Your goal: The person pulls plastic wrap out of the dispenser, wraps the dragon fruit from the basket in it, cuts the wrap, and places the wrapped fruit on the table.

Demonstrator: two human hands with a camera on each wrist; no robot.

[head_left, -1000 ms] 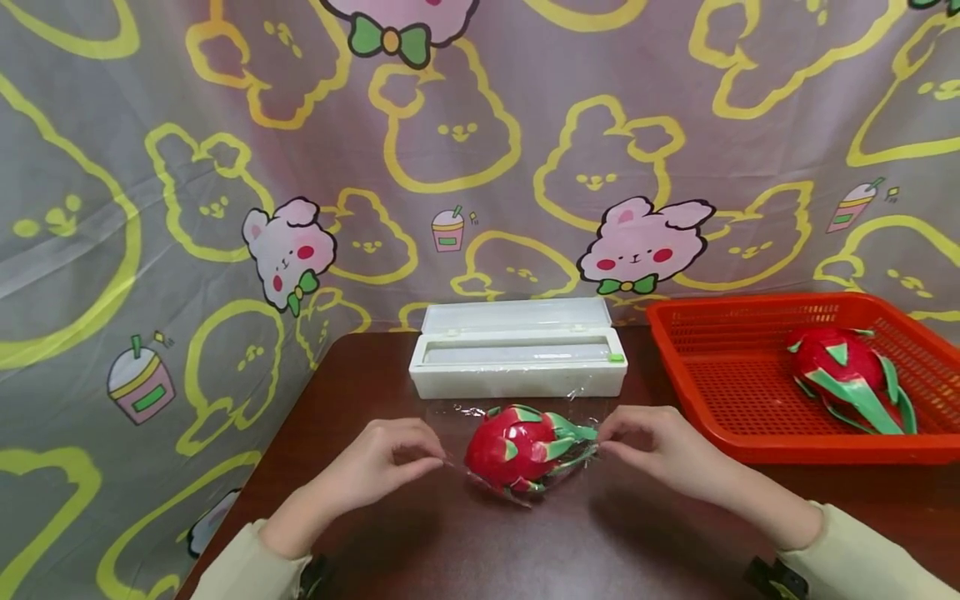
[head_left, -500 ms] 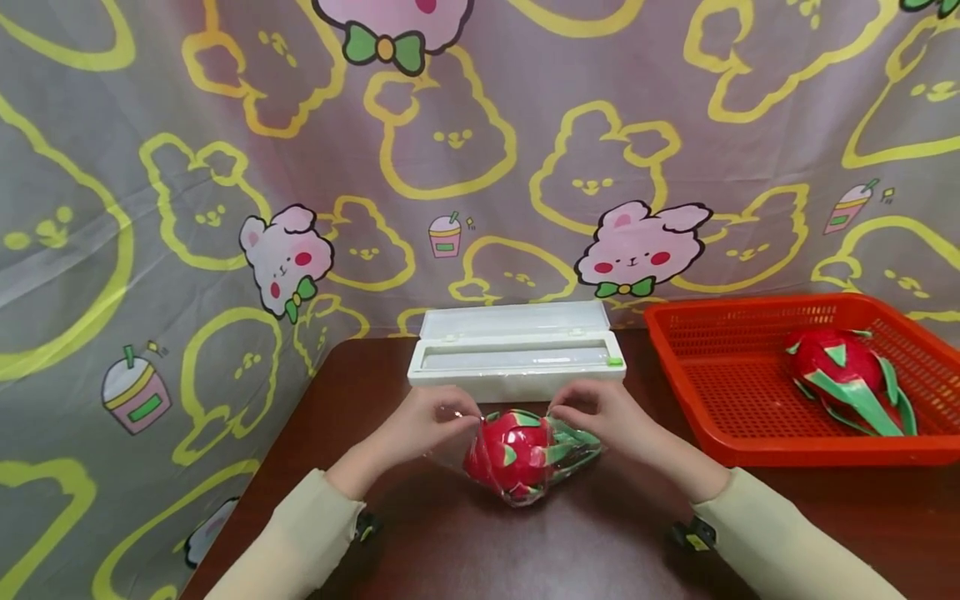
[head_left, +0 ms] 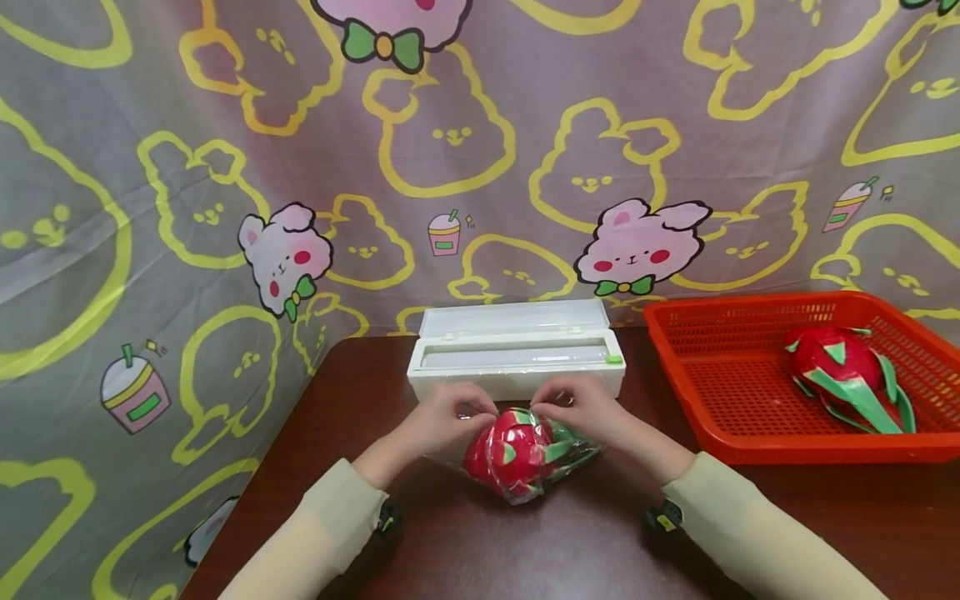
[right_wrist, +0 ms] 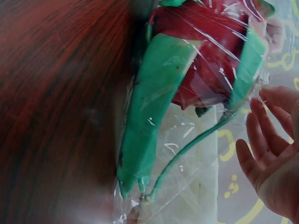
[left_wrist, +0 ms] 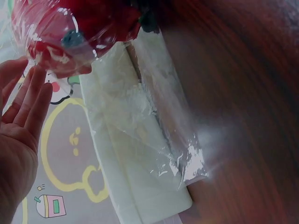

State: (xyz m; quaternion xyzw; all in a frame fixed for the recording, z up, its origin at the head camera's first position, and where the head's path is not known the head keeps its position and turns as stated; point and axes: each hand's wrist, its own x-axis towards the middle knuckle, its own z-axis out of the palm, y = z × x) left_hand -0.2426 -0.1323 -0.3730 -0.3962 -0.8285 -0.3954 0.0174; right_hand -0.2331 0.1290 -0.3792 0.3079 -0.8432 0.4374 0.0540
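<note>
A red dragon fruit point(head_left: 504, 457) with green scales lies on the table in the head view, covered by clear cling film point(head_left: 573, 454). My left hand point(head_left: 442, 418) pinches the film at the fruit's upper left. Just to the right, the thumb and index finger of my right hand point(head_left: 583, 410) pinch film over the fruit's top. In the left wrist view, film stretches over the fruit point(left_wrist: 74, 28) and hangs in a loose flap point(left_wrist: 163, 88). The right wrist view shows film drawn over the long green leaves point(right_wrist: 154, 102) and gathered at the right fingertips point(right_wrist: 262, 95).
Behind the hands stands a white cling film box point(head_left: 435, 383) with its lid raised and a green slider point(head_left: 614, 360). At right, a red plastic basket point(head_left: 678, 392) holds another dragon fruit point(head_left: 825, 358). A patterned cloth point(head_left: 450, 150) hangs behind the dark brown table point(head_left: 510, 558).
Both hands have moved inward from either side of the fruit and up over its top, bringing the film's edges with them. The fruit stays in place, now more covered.
</note>
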